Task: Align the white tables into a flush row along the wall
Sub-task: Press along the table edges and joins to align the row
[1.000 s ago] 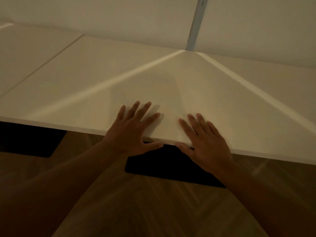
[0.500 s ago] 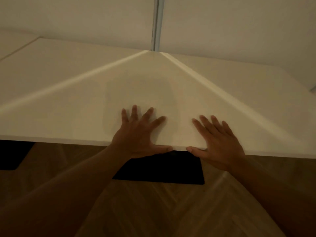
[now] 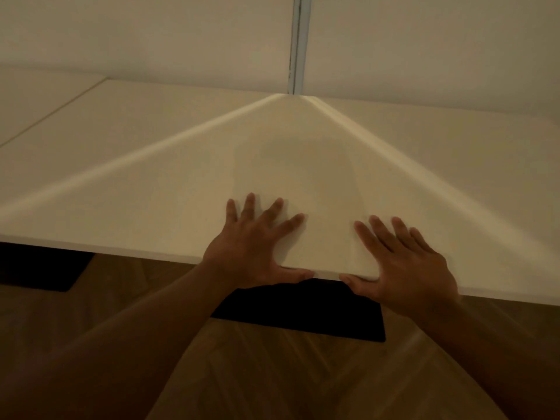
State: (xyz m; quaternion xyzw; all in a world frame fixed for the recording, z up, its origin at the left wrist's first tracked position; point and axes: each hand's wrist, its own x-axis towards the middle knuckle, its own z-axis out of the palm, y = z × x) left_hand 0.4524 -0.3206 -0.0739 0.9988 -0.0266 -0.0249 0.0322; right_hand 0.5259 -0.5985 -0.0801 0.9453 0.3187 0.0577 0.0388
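A white table (image 3: 169,189) fills the middle of the view, its far edge against the wall (image 3: 151,34). A second white table (image 3: 36,95) adjoins it at the far left, with a thin seam between the two tops. My left hand (image 3: 251,247) lies flat on the near edge, fingers spread on top and thumb hooked under the edge. My right hand (image 3: 403,262) rests the same way a little to the right, thumb below the edge. Both hands grip the front edge of the table.
A vertical grey strip (image 3: 298,43) runs down the wall above the table's middle. Dark table bases (image 3: 303,310) stand on the wooden herringbone floor (image 3: 272,374) under the front edge, one below my hands and another at the left (image 3: 39,271).
The view has swung to the right and back: the seam to the left table shifted sideways in view. My hands keep the same hold on the front edge.
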